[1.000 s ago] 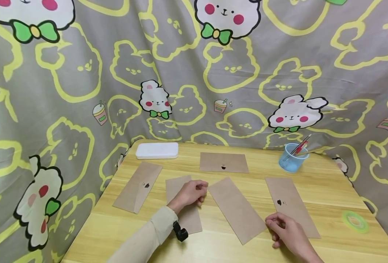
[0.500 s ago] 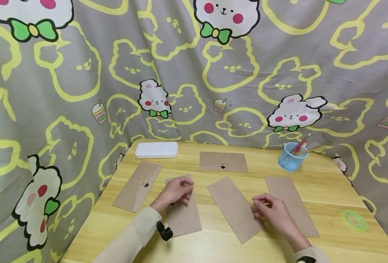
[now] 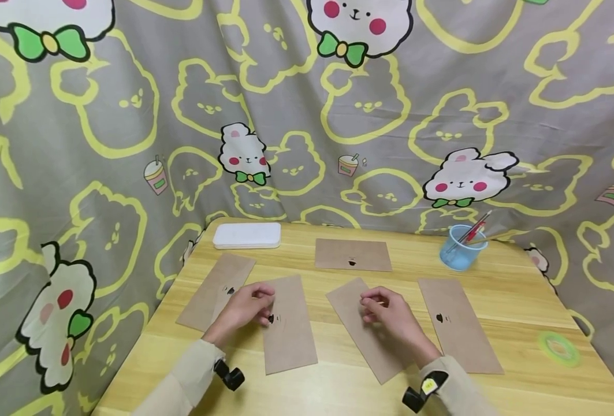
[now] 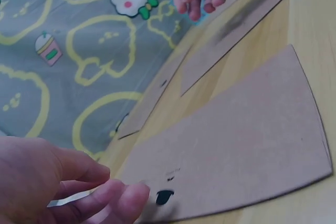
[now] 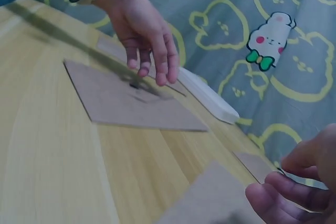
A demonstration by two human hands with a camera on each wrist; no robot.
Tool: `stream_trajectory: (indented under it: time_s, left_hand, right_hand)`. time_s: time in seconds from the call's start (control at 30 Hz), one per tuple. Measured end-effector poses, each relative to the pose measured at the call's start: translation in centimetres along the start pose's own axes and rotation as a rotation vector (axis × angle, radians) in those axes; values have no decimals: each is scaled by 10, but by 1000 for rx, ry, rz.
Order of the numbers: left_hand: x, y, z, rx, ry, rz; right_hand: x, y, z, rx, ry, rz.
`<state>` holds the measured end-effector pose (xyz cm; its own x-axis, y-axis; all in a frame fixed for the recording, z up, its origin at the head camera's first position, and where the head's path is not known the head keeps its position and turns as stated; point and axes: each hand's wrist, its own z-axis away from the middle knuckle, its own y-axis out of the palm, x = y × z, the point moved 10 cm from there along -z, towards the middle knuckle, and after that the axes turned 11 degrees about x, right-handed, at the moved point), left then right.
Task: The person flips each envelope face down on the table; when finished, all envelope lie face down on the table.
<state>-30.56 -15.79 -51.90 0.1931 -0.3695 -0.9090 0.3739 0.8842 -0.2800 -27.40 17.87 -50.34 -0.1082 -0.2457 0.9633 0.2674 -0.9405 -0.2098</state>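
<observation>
My left hand [image 3: 245,307] hovers between the leftmost brown paper envelope [image 3: 210,297] and the left-middle envelope [image 3: 292,341], which bears a small black print. Its fingers are loosely curled with nothing between them, as the left wrist view also shows beside the print [image 4: 165,196]. Over the tilted right-middle envelope [image 3: 344,296], whose visible face is plain, hangs my right hand [image 3: 395,316]. Thumb and fingers there bend loosely and hold nothing; the right wrist view shows this hand [image 5: 299,182] above the surface. Another printed envelope [image 3: 468,338] lies to its right.
A further envelope [image 3: 332,254] lies crosswise at the back of the wooden table [image 3: 348,398]. At the back left is a flat white case [image 3: 246,236]. A blue cup [image 3: 457,255] of pens stands back right, with a green ring-shaped roll [image 3: 558,348] nearer. A patterned curtain [image 3: 296,104] hangs behind.
My left hand has moved left, from the right-middle envelope's upper corner across the left-middle one. My right hand has left that envelope's lower corner, moving up and left above it. The envelopes stay put.
</observation>
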Motion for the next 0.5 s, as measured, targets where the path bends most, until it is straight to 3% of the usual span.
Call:
stream_trajectory:
  time_s: [0.27,0.5]
  left_hand:
    - [12,-10,15,-19,-23,4]
    - [20,-16,28,-43,-43,-27]
  right_hand:
    - [12,33,-15,50,-24,-72]
    - [15,72,-26,58,-44,-42]
